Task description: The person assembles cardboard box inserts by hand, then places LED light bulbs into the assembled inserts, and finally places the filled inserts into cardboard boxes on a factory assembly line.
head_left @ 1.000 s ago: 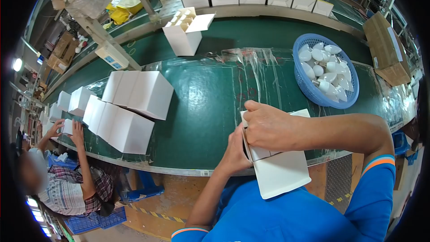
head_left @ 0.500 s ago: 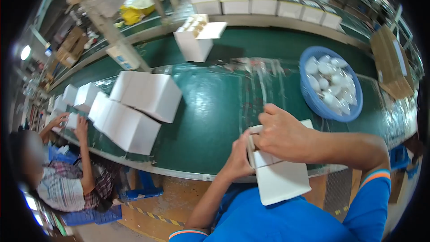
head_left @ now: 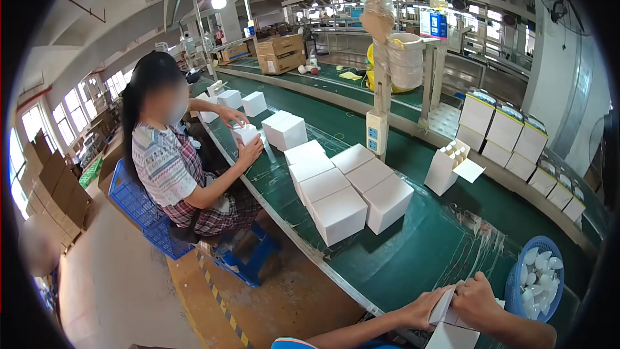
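At the lower right, a white cardboard box (head_left: 454, 337) with its flap open sits by the belt's near edge. My left hand (head_left: 421, 309) grips the box's side, its fingers wrapped around the wall. My right hand (head_left: 479, 302) is curled closed over the open top; whatever its fingers hold is hidden. Some white inner surfaces show between the hands. Just right of my right hand stands a blue basket (head_left: 524, 284) filled with white light bulbs (head_left: 540, 278).
Closed white boxes (head_left: 336, 213) stand grouped on the green belt (head_left: 413, 265). An open box (head_left: 441, 173) with filled compartments stands farther back. A co-worker (head_left: 174, 148) seated at left handles a small white box (head_left: 245, 133). A post (head_left: 378, 77) rises behind the belt.
The view has swung left and up, so the box and my hands now appear lower and farther right. My left hand still grips the box, and my right remains at its top.
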Action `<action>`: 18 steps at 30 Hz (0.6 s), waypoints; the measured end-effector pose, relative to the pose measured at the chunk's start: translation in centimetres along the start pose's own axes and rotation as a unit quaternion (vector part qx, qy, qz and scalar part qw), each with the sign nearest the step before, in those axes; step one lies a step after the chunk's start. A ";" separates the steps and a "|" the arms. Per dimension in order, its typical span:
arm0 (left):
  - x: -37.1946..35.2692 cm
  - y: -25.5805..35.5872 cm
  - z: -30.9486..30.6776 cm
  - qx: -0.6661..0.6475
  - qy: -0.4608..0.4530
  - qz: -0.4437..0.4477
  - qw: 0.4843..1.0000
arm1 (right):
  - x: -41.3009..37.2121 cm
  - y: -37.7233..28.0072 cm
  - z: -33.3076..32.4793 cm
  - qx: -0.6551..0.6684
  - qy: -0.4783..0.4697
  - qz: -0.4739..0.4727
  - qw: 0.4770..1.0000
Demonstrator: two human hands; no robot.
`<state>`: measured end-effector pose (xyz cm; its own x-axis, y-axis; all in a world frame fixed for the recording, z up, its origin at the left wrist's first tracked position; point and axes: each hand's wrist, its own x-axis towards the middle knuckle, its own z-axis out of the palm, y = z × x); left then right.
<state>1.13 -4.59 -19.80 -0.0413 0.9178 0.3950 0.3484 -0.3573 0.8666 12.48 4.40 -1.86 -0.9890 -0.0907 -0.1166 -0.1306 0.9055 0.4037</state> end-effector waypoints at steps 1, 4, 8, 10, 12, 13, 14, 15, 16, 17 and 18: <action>-0.2 0.1 0.0 0.016 -0.001 -0.003 1.000 | -0.1 0.0 0.1 -0.004 0.000 -0.001 1.000; 0.0 0.2 0.0 -0.006 -0.013 -0.012 1.000 | -0.3 0.6 0.2 0.037 0.062 -0.045 0.996; 0.1 0.7 -0.3 -0.016 -0.018 -0.022 0.999 | -0.1 0.8 -0.3 0.050 0.057 -0.032 0.997; 0.1 0.9 -0.3 -0.004 -0.011 -0.004 1.000 | 0.0 0.8 -0.5 0.053 0.046 -0.006 0.998; 0.2 0.9 -0.2 -0.012 -0.008 -0.002 1.000 | 0.2 1.2 -0.7 0.042 -0.030 -0.004 0.999; 0.2 0.9 -0.2 -0.017 -0.003 -0.002 1.000 | 0.3 1.2 -0.8 0.042 -0.030 -0.004 0.999; 0.2 0.8 -0.1 -0.017 -0.002 -0.003 1.000 | 0.5 1.1 -0.9 0.027 -0.049 -0.008 0.998; 0.1 0.6 0.0 -0.009 0.004 0.000 1.000 | 0.7 1.0 -1.0 0.013 -0.068 -0.013 0.998; 0.0 0.5 0.0 -0.002 0.010 0.004 1.000 | 0.9 1.0 -1.0 0.014 -0.068 -0.014 0.997; -0.1 0.4 0.2 -0.006 0.011 0.003 1.000 | 0.9 1.0 -1.0 0.017 -0.066 -0.005 0.998; 0.0 0.4 0.1 -0.003 0.001 -0.005 1.000 | 0.8 1.0 -1.0 0.017 -0.065 0.006 0.998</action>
<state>1.35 -4.67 -19.51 -0.0465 0.9213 0.3860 0.3422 -0.3484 0.8727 11.48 4.80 -0.68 -0.9731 -0.0271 -0.2288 -0.1136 0.9203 0.3744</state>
